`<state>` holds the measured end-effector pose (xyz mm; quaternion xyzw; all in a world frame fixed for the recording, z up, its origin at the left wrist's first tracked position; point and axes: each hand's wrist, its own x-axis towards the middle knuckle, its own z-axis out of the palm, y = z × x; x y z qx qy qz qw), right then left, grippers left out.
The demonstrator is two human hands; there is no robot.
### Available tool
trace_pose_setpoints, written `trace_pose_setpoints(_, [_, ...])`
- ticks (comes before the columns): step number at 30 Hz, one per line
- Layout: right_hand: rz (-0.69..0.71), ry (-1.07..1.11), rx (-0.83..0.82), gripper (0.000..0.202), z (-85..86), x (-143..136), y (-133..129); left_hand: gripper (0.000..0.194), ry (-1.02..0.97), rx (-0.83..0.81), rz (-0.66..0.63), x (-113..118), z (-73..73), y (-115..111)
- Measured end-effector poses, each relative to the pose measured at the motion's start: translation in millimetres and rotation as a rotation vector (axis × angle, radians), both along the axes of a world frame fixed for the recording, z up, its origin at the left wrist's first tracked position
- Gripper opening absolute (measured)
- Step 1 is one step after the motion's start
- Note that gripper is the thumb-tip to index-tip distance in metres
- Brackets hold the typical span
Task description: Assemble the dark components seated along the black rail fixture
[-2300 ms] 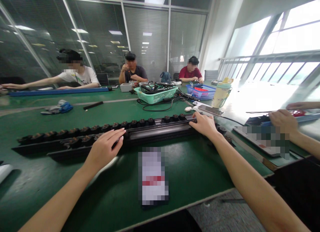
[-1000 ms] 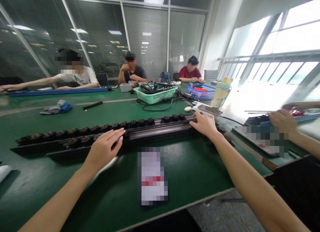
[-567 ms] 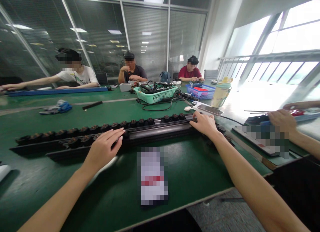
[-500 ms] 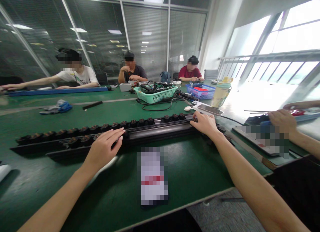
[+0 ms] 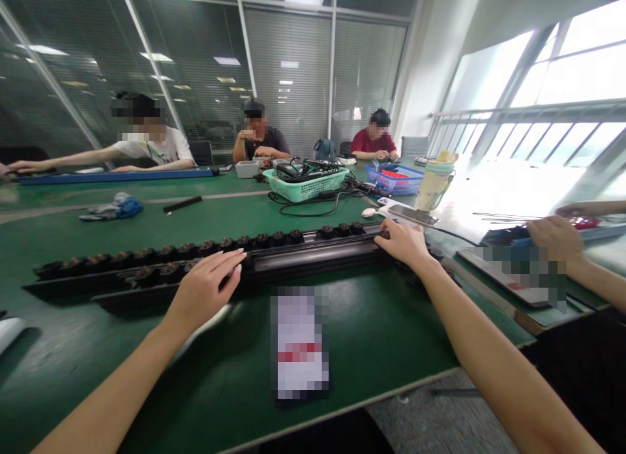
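Two long black rails lie side by side on the green table. The far rail (image 5: 315,235) carries a row of round black pieces with copper-coloured tops. On the near rail (image 5: 313,258), similar round pieces sit toward the left, and a bare metallic channel runs along the middle. My left hand (image 5: 205,287) rests over the near rail, fingers stretched out and thumb below. At the right part of the same rail, my right hand (image 5: 403,242) has its fingertips bent around a small dark round piece (image 5: 385,234), mostly covered by the fingers.
A phone (image 5: 300,343) with a blurred screen lies before me. Behind the rails are a green basket (image 5: 308,186) of cables, a blue basket (image 5: 395,180), a bottle (image 5: 434,185) and another phone (image 5: 413,214). A co-worker's hand (image 5: 557,242) is at right; several people sit opposite.
The view has shifted very slightly. Both my hands stay in the same places on the near rail, and the rails have not visibly moved.
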<state>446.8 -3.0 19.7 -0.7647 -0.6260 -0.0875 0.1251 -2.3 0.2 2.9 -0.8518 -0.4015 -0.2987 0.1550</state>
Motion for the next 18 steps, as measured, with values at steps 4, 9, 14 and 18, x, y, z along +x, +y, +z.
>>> trace_pose_setpoints(4, [-0.003,-0.002,0.009,0.034,0.3,0.6,-0.5,0.047,0.006,0.017,-0.005,-0.2,-0.6,0.1])
trace_pose_setpoints(9, [-0.014,-0.004,-0.004,0.035,0.6,2.6,-0.1,0.046,0.007,0.025,-0.012,-1.1,-0.4,0.6])
trace_pose_setpoints(14, [-0.015,-0.006,-0.004,0.035,0.2,3.6,0.2,0.047,0.002,0.016,-0.007,-0.8,0.3,-0.1])
trace_pose_setpoints(18, [-0.019,-0.005,-0.002,0.035,0.0,3.7,0.1,0.048,-0.013,0.004,-0.002,0.1,1.0,-0.8])
